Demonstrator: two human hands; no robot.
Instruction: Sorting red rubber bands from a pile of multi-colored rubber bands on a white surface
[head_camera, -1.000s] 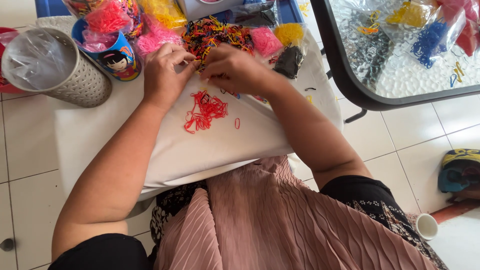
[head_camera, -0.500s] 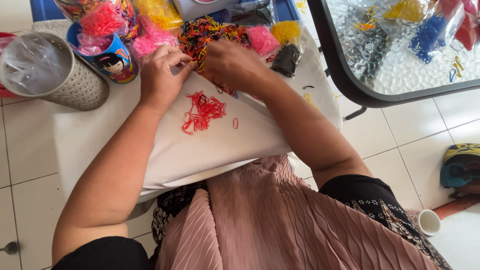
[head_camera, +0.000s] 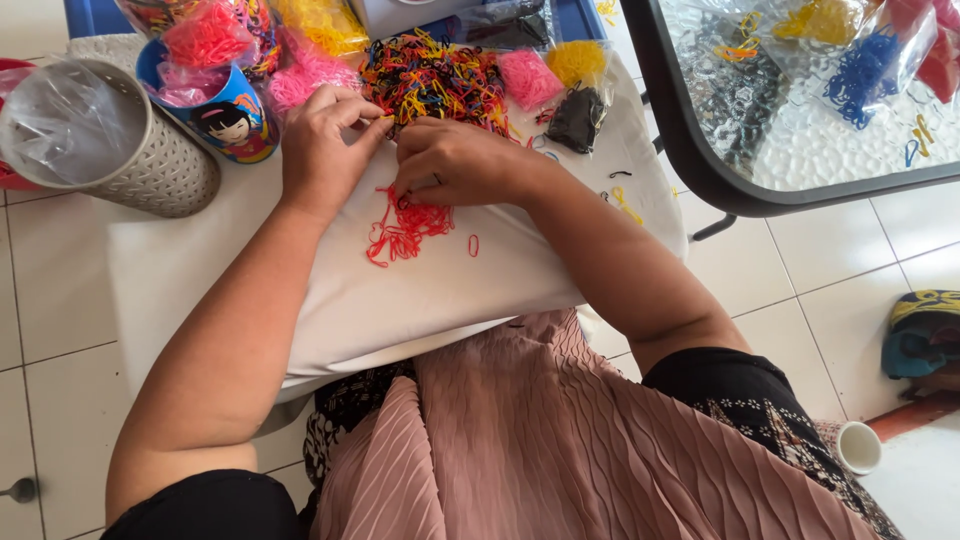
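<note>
My left hand (head_camera: 325, 145) and my right hand (head_camera: 455, 160) rest close together on a white cloth (head_camera: 400, 300) over my lap. Their fingertips meet at the near edge of a mixed heap of red, yellow and black small elastic bands (head_camera: 435, 75). What the fingers pinch is too small to make out. A small pile of red bands (head_camera: 405, 225) lies on the cloth just below my right hand, with one loose red band (head_camera: 473, 245) beside it.
A grey perforated bin (head_camera: 110, 145) lined with clear plastic stands at the left. A blue cup (head_camera: 225, 110) holds pink bands. Bags of pink (head_camera: 528, 78), yellow (head_camera: 578, 60) and black (head_camera: 577, 118) bands lie behind. A glass table (head_camera: 800, 110) stands right; a white cup (head_camera: 860, 446) sits on the floor.
Both hands stay at the edge of the mixed heap with only slight finger movement. The view has shifted a little.
</note>
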